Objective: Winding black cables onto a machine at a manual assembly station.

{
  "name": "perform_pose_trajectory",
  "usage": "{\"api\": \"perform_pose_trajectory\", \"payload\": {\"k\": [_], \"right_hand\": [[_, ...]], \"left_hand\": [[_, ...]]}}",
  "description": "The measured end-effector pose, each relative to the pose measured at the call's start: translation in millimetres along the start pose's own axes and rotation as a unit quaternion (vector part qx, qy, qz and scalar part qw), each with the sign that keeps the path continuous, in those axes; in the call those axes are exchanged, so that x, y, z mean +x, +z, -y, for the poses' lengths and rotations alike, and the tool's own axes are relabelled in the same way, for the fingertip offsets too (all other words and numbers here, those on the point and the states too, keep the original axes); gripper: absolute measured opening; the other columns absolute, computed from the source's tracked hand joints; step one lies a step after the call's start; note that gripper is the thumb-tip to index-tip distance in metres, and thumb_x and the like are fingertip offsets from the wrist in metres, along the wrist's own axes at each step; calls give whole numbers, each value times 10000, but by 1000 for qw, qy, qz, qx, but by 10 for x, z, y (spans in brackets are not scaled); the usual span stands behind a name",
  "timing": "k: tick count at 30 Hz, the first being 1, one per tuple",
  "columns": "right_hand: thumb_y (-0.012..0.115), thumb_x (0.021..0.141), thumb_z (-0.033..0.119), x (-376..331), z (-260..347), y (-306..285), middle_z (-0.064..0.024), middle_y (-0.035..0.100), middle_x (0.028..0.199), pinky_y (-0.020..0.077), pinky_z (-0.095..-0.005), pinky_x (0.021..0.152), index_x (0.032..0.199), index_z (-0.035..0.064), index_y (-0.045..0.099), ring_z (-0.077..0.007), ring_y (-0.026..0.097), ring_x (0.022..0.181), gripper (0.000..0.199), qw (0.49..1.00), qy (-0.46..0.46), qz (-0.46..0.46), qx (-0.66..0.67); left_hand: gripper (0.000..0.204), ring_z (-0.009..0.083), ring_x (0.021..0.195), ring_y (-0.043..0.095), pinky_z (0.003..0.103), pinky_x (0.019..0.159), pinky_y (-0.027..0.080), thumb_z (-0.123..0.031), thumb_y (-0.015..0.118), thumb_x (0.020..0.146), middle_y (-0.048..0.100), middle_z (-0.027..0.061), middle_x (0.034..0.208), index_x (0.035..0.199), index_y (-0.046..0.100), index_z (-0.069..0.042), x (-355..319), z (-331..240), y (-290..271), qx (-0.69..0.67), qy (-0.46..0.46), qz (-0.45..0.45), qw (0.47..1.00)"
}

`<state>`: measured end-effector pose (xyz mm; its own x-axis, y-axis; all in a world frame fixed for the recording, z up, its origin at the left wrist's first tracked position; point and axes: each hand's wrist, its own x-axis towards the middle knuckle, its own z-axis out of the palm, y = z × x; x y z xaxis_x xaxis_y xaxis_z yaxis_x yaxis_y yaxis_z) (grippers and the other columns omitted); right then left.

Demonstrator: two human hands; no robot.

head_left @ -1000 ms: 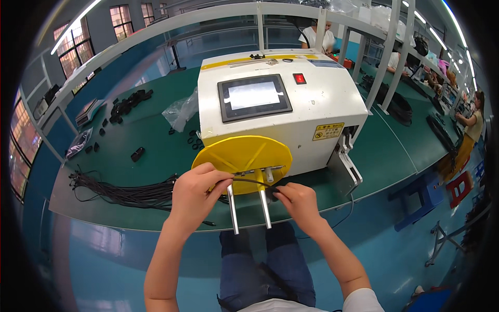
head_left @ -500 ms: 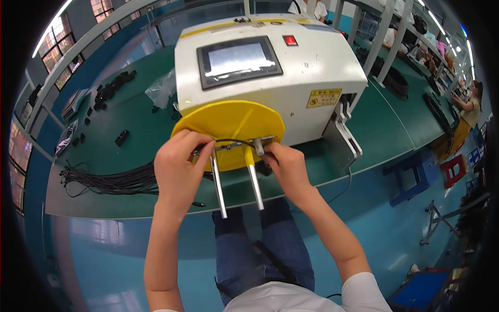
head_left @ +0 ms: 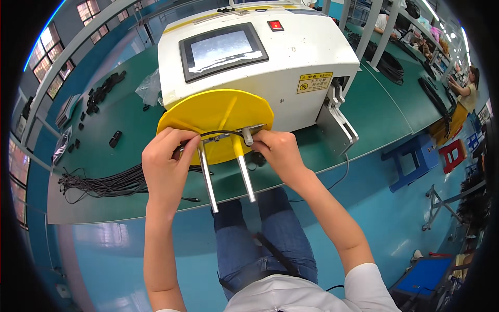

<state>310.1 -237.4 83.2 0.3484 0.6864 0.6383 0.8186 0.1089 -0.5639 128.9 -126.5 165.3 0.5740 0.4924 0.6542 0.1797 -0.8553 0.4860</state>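
My left hand (head_left: 169, 158) pinches a black cable (head_left: 221, 132) between thumb and fingers, left of the centre of a yellow disc (head_left: 208, 112). The cable arcs across the disc to my right hand (head_left: 283, 153), whose closed fingertips grip it beside a short metal post (head_left: 248, 137). A slotted metal bar (head_left: 215, 139) crosses the disc behind the cable. Two bare metal rods (head_left: 208, 179) stick out from the disc toward me, between my hands. The cable inside my right fingertips is mostly hidden. A loose cable end with a black plug (head_left: 192, 199) lies below my left hand.
The disc is on the front of a white machine (head_left: 280, 57) with a screen (head_left: 223, 50) and red switch (head_left: 275, 25). A bundle of black cables (head_left: 104, 183) lies left on the green table (head_left: 132, 122). A metal bracket (head_left: 335, 125) projects at right. Blue stool (head_left: 413, 161) beyond.
The view has shifted, so the machine sits a little further left and higher. Both hands stay at the disc with the cable, and the plug end below my left hand shows more.
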Motion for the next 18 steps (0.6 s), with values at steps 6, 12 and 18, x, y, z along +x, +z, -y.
{"api": "perform_pose_trajectory", "payload": {"k": [6,12,18], "right_hand": [[680,739,48,21,16,-42,-137,618,706,475,-359,579,792,4,629,-302,610,642,86,1000,-4,16,-20],[682,744,60,11,-1,-41,-136,618,711,475,-365,582,794,7,628,-307,611,652,91,999,-11,27,-24],[683,751,70,-5,13,-43,-130,619,716,478,-365,585,800,11,630,-308,612,659,93,998,-15,32,-46]], "left_hand": [[55,135,556,482,242,508,368,2,669,781,558,60,679,820,635,20,-91,90,-47,-29,0,-20,999],[59,150,564,501,253,518,379,11,667,779,559,71,675,831,641,21,-209,198,-79,-44,-33,-21,998],[71,161,566,518,263,521,389,6,676,773,561,77,672,837,649,19,-263,227,-68,-55,-41,-9,998]]}}
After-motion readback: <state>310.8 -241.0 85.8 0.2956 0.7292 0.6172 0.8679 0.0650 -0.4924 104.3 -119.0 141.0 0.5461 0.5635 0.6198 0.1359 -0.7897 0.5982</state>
